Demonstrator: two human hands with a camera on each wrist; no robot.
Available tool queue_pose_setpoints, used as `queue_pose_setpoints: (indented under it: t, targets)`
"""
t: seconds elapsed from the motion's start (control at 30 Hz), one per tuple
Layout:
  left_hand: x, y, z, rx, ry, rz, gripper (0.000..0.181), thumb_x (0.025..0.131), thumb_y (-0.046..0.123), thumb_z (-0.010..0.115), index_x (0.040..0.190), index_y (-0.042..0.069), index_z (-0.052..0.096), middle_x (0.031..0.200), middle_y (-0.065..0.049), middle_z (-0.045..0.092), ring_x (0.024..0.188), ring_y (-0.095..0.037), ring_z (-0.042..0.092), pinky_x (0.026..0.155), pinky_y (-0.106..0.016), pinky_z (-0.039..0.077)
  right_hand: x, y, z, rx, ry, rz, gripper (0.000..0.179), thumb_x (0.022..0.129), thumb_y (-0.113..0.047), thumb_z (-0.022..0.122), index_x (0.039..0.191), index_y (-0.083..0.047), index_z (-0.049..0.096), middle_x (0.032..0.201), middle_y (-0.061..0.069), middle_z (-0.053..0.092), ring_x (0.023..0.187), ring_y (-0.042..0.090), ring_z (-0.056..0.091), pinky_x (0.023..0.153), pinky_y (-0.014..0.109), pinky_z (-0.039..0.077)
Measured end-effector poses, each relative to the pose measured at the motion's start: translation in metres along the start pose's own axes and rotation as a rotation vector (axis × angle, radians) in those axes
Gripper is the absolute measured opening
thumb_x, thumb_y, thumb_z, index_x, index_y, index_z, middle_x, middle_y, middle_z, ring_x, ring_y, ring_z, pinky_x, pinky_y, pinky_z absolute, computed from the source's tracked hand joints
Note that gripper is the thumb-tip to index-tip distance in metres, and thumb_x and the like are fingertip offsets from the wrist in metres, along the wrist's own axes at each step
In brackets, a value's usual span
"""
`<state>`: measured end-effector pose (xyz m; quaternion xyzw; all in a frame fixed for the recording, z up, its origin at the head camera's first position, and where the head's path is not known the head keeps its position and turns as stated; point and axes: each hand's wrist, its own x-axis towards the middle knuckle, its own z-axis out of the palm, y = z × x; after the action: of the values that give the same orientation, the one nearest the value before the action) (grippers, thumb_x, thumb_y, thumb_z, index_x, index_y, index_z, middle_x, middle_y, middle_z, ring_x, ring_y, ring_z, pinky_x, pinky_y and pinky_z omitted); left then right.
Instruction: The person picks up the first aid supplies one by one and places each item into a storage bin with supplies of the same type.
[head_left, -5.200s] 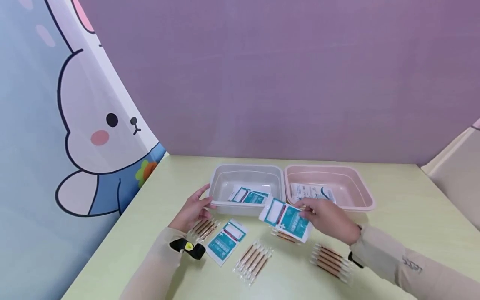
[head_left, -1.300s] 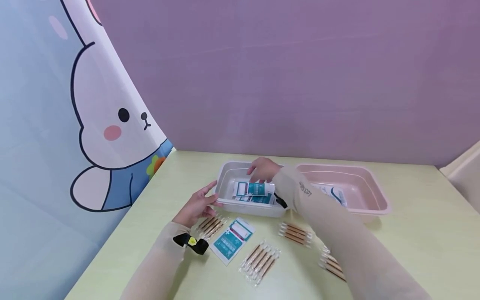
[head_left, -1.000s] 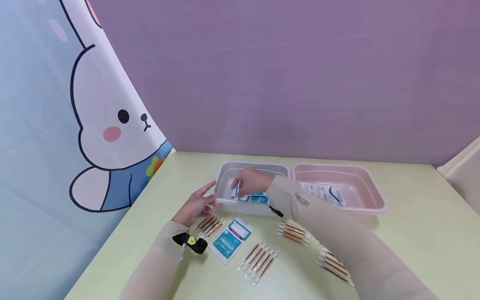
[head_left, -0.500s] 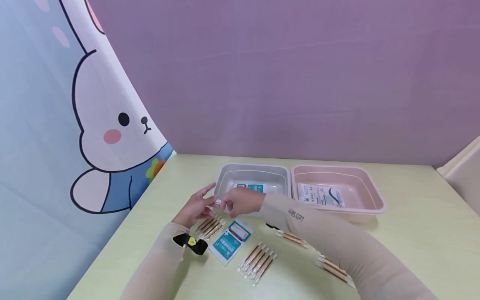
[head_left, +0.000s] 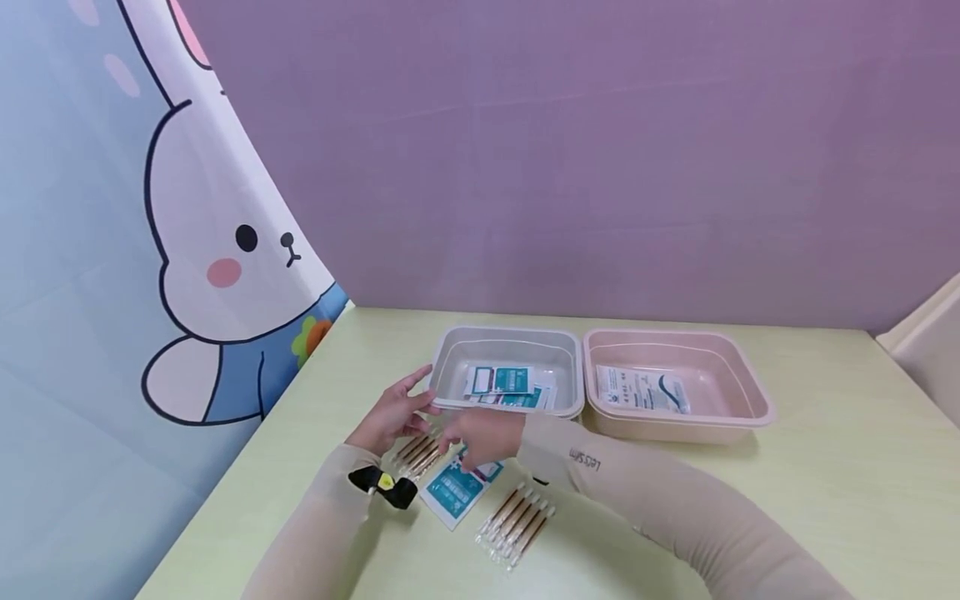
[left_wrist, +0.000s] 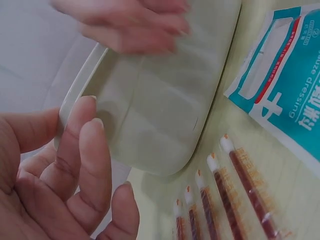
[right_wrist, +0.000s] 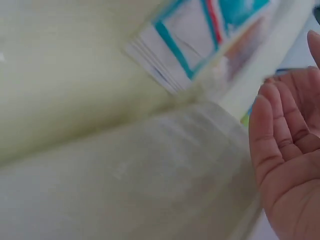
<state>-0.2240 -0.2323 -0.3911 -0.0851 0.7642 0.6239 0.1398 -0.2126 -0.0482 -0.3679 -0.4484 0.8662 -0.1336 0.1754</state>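
Observation:
My left hand (head_left: 393,412) pinches the left rim of the grey plastic tray (head_left: 506,331) between thumb and forefinger; in the left wrist view the rim runs between them. My right hand (head_left: 483,433), with nothing in it, hangs just in front of the tray over the upper part of a teal-and-white gauze dressing packet (head_left: 450,496). The right wrist view shows its fingers (right_wrist: 265,125) loosely bent and apart from the packet. Several similar packets (head_left: 513,381) lie inside the grey tray. A clear-wrapped pack of brown swabs (head_left: 417,454) lies under the left hand.
A pink tray (head_left: 678,335) stands right against the grey one, with a white packet (head_left: 641,392) inside. Another swab pack (head_left: 515,525) lies near the front. The right sleeve (head_left: 637,492) covers the table area to its right. A purple backdrop (head_left: 570,167) rises behind.
The right hand put a gauze packet into the grey tray, let go, then came back over the rim toward the packet on the table. The left hand stays at the tray's rim.

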Motion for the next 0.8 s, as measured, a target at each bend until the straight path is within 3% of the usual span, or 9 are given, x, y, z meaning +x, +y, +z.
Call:
queue_pose_setpoints:
  t: [0.1,0.23,0.53,0.8]
  targets:
    - [0.0,0.0,0.0,0.002,0.008,0.0,0.054,0.101,0.018,0.05,0.151,0.02,0.03,0.077,0.0,0.067,0.052,-0.013,0.054,0.057,-0.027,0.045,0.002,0.003,0.01,-0.111,0.013,0.015,0.039,0.078,-0.017,0.08,0.115,-0.024,0.07,0.115,-0.002,0.064,0.081,0.002,0.057,0.07,0.018,0.048]
    - [0.002,-0.001,0.0,0.004,0.011,0.0,0.054,0.101,0.019,0.05,0.151,0.02,0.031,0.078,-0.001,0.067,0.052,-0.014,0.054,0.057,-0.026,0.044,0.004,0.01,0.022,-0.168,0.028,-0.002,0.046,0.076,-0.021,0.082,0.12,-0.027,0.067,0.119,-0.004,0.06,0.091,0.005,0.053,0.082,0.024,0.047]
    - [0.003,-0.002,0.001,-0.004,0.016,-0.009,0.052,0.101,0.018,0.049,0.15,0.022,0.033,0.081,-0.003,0.067,0.052,-0.014,0.054,0.058,-0.026,0.044,0.006,0.029,0.039,-0.175,0.011,-0.071,0.054,0.072,-0.023,0.085,0.122,-0.023,0.065,0.114,-0.002,0.058,0.098,0.007,0.05,0.091,0.023,0.043]
    - [0.003,-0.004,0.001,-0.02,0.022,-0.013,0.052,0.1,0.018,0.05,0.15,0.023,0.034,0.081,-0.005,0.067,0.053,-0.015,0.054,0.058,-0.027,0.045,0.002,0.025,0.042,-0.182,0.042,-0.052,0.054,0.07,-0.031,0.085,0.12,-0.025,0.066,0.105,-0.006,0.055,0.092,0.005,0.046,0.085,0.022,0.042]
